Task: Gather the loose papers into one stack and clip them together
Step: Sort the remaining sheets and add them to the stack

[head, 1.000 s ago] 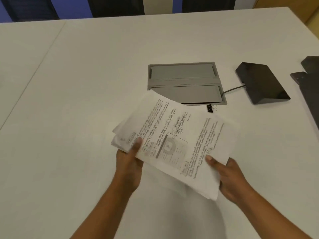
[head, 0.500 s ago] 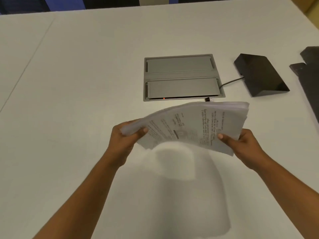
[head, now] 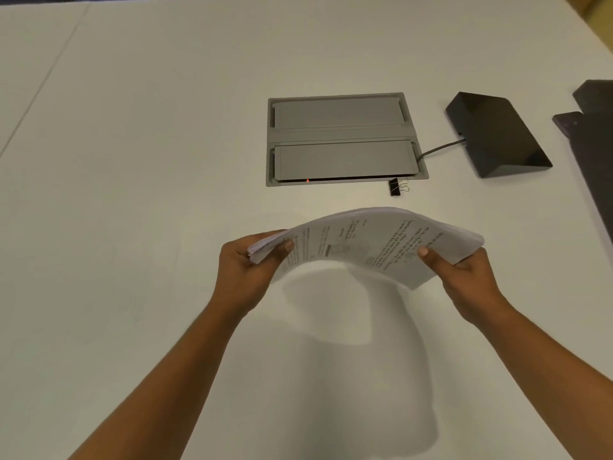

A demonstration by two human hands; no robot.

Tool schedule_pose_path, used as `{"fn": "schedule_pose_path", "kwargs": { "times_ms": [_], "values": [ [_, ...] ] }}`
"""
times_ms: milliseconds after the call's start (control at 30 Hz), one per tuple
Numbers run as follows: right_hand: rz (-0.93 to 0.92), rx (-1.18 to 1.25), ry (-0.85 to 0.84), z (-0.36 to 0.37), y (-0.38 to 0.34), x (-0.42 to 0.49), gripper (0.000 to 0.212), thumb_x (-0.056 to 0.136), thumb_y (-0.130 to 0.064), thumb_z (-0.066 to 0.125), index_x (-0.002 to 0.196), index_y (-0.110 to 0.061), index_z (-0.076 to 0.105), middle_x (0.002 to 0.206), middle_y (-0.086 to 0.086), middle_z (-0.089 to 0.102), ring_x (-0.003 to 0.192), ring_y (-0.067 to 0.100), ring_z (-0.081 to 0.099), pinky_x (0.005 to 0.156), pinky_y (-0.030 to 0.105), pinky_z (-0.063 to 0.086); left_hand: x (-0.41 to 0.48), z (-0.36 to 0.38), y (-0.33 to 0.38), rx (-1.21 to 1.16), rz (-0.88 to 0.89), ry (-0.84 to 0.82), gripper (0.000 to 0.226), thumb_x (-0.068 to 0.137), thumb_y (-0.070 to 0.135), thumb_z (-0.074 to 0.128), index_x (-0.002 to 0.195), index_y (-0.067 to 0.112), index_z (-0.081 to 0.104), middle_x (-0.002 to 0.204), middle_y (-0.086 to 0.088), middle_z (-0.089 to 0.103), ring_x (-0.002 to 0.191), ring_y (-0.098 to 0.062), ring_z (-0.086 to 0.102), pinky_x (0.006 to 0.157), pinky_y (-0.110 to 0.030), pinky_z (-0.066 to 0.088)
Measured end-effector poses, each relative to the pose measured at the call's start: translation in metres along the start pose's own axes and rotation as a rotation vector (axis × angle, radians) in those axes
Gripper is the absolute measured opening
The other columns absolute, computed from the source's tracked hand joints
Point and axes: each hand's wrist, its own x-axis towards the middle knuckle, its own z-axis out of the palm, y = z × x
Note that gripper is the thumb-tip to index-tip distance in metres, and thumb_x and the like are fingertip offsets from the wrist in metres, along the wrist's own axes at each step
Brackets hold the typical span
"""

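A stack of printed white papers [head: 361,242] arches upward above the white table [head: 132,161]. My left hand [head: 247,270] grips its left end, thumb on top. My right hand [head: 464,280] grips its right end the same way. The sheets' edges look roughly lined up, with the left ends slightly fanned. A small black binder clip [head: 395,187] with wire handles lies on the table beyond the papers, just in front of the grey hatch.
A grey cable hatch [head: 341,137] with two lids is set into the table behind the clip. A black wedge-shaped device [head: 494,134] with a cable sits to its right. Dark flat objects [head: 593,134] lie at the right edge.
The papers went from a loose, skewed fan held flat to a gathered stack bowed upward between both hands. The binder clip, hidden before, is now in view.
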Motion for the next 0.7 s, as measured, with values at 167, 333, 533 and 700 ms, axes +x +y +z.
{"fn": "schedule_pose_path", "kwargs": {
  "times_ms": [167,333,533,700],
  "values": [
    [0.045,-0.055,-0.080,0.001,0.005,0.005,0.043,0.075,-0.017,0.075,0.115,-0.029,0.065,0.109,-0.008,0.074,0.105,0.012,0.069,0.076,0.020,0.057,0.001,-0.003,-0.009,0.100,0.026,0.006,0.042,0.079,0.015,0.080,0.118,0.028,0.068,0.113,0.021,0.072,0.108,-0.005,0.069,0.091,-0.021,0.055],
    [0.081,-0.105,-0.113,0.000,0.001,0.010,0.066,0.065,-0.037,0.083,0.126,-0.030,0.060,0.121,0.000,0.070,0.114,0.018,0.065,0.081,0.024,0.057,0.009,0.001,-0.009,0.185,0.041,-0.025,0.028,0.088,0.010,0.071,0.104,0.033,0.073,0.100,0.029,0.074,0.098,-0.002,0.071,0.088,-0.028,0.058],
    [-0.352,-0.900,0.045,0.009,-0.076,0.015,0.105,0.072,-0.039,0.081,0.155,-0.031,0.017,0.163,-0.009,0.019,0.147,0.015,0.025,0.116,0.031,0.025,0.019,-0.003,0.035,0.471,0.280,-0.129,0.026,0.092,0.015,0.062,0.107,0.031,0.074,0.094,0.015,0.074,0.082,-0.006,0.071,0.065,-0.025,0.059],
    [-0.299,-1.216,-0.428,0.037,-0.109,0.025,0.050,0.087,-0.039,0.068,0.134,-0.046,0.053,0.132,-0.013,0.063,0.109,0.017,0.064,0.088,0.033,0.054,0.028,0.004,0.083,0.581,0.458,-0.252,0.028,0.087,0.023,0.057,0.106,0.025,0.077,0.097,0.008,0.078,0.079,-0.007,0.072,0.064,-0.026,0.059]
  ]
}}
